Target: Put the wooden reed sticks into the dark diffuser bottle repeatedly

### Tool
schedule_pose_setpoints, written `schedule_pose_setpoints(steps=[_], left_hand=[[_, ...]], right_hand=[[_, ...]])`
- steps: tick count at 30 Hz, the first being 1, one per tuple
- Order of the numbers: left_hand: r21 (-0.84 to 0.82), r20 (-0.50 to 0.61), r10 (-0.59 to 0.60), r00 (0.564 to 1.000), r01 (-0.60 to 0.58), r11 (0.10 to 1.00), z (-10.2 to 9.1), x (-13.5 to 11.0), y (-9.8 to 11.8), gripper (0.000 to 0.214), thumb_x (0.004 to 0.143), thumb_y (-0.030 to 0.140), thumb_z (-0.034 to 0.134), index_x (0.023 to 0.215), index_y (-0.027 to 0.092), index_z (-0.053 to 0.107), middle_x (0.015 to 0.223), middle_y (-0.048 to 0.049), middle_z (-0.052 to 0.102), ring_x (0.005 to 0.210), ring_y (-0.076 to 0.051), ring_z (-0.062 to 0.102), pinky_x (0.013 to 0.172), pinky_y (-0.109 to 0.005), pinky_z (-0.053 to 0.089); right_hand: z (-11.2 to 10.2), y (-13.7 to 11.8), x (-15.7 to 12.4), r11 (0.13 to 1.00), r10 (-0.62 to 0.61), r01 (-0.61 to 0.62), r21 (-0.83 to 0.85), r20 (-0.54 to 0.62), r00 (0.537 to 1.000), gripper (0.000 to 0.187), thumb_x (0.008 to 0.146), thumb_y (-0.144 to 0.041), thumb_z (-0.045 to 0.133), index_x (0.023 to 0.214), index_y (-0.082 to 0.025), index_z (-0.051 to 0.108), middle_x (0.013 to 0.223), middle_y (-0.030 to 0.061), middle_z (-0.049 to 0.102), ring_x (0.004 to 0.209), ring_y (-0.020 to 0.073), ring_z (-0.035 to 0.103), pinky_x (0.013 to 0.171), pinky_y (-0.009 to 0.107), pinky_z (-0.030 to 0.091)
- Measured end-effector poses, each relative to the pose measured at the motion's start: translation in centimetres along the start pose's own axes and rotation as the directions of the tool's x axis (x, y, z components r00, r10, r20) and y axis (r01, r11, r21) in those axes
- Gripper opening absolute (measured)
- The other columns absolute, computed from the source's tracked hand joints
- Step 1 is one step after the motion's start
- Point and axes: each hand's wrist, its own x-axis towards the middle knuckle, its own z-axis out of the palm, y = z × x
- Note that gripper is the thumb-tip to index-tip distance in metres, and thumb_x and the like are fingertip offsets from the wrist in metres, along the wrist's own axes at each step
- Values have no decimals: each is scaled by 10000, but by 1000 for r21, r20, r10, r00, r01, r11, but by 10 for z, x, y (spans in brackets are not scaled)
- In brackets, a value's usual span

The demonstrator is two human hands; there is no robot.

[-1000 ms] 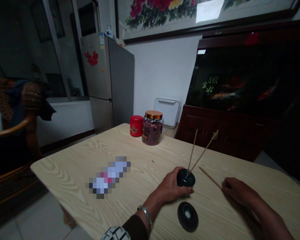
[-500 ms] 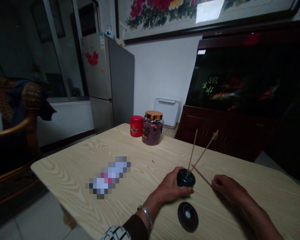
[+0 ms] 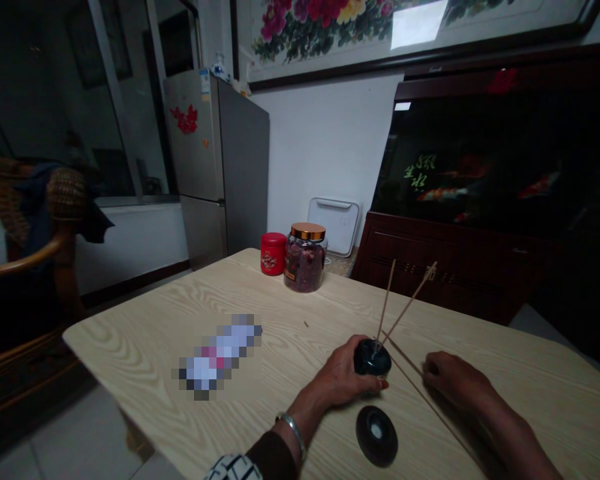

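Note:
My left hand (image 3: 344,375) is wrapped round a small, glossy dark round pot (image 3: 373,358) on the table, fingers on its left and thumb along the near side. Two thin wooden sticks (image 3: 406,305) rise from its top, leaning apart; one has a looped, knotted end. My right hand (image 3: 453,377) is closed to the right of the pot, fingers curled on a thin stick (image 3: 404,355) that slants to the pot's top. A second thin line runs below that hand toward the near edge. Just in front of the pot lies a dark round disc (image 3: 377,436) with a pale centre.
A blurred-out long object (image 3: 220,357) lies on the wooden table (image 3: 145,347) at left. At the far edge stand a red canister (image 3: 273,254) and a clear jar (image 3: 305,261) with a copper lid. A tiny stick piece (image 3: 306,324) lies mid-table. Beyond is a fish tank (image 3: 460,160).
A long thin line, seemingly a stick, now shows running from near the pot under my right hand. Both hands stay almost in place.

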Motion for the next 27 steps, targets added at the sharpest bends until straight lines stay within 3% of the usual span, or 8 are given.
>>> schedule_pose_setpoints(steps=[7, 9, 11, 13, 15, 17, 20, 27], left_hand=[[18, -6, 10, 1000, -10, 1000, -1, 0, 0, 668, 605, 310, 884, 1192, 185, 593, 1038, -46, 675, 906, -191, 606, 781, -280, 472], [14, 3, 7, 1000, -7, 1000, -1, 0, -1, 688, 600, 329, 887, 1201, 179, 588, 1037, -49, 673, 906, -191, 607, 776, -277, 473], [14, 2, 2, 1000, -2, 1000, 0, 0, -2, 709, 592, 343, 891, 1209, 176, 584, 1045, -54, 670, 919, -197, 607, 774, -278, 476], [12, -9, -5, 1000, 5, 1000, 0, 0, -4, 721, 588, 343, 892, 1217, 179, 581, 1056, -59, 667, 932, -203, 607, 777, -282, 480], [9, -14, -10, 1000, 10, 1000, 1, 1, -6, 725, 587, 336, 894, 1222, 188, 579, 1061, -61, 667, 942, -209, 608, 786, -291, 485], [17, -10, -13, 1000, 13, 1000, 1, 1, -6, 736, 583, 342, 898, 1228, 194, 577, 1062, -62, 667, 948, -217, 610, 793, -302, 487], [41, -10, -9, 1000, 10, 999, 0, 1, -6, 741, 583, 365, 899, 1230, 196, 580, 1062, -64, 666, 953, -227, 611, 796, -314, 489], [52, -19, -7, 1000, 8, 999, -1, 1, -5, 758, 582, 400, 898, 1237, 197, 573, 1080, -70, 656, 963, -227, 604, 811, -317, 488]], right_hand=[[-33, -2, -5, 926, -60, 91, 366, -93, 994, 217, 766, -368, 565, 619, -212, 599, 610, 38, 655, 599, 188, 599, 563, 294, 428], [-54, -9, -12, 771, 9, 122, 625, -202, 979, 260, 754, -453, 608, 689, -203, 627, 635, 36, 651, 595, 184, 597, 518, 285, 444], [-74, -23, -21, 502, 183, 225, 835, -357, 916, 284, 702, -474, 694, 755, -198, 650, 710, 35, 659, 614, 174, 605, 484, 269, 455], [-89, -41, -30, 275, 342, 381, 883, -460, 819, 264, 676, -435, 753, 767, -212, 646, 780, 22, 656, 625, 149, 602, 475, 249, 465], [-97, -60, -37, 155, 421, 504, 850, -518, 744, 237, 677, -389, 783, 765, -222, 640, 800, 7, 649, 625, 130, 597, 468, 232, 468], [-98, -77, -42, 172, 441, 567, 805, -578, 687, 232, 691, -373, 797, 772, -220, 644, 789, 1, 652, 638, 133, 610, 476, 229, 479], [-94, -94, -44, 342, 393, 572, 746, -666, 634, 256, 730, -414, 786, 820, -214, 654, 769, 4, 675, 640, 145, 625, 518, 253, 509], [-81, -108, -41, 505, 252, 498, 705, -672, 697, 288, 788, -467, 729, 878, -206, 644, 735, 11, 691, 590, 142, 626, 528, 260, 524]])
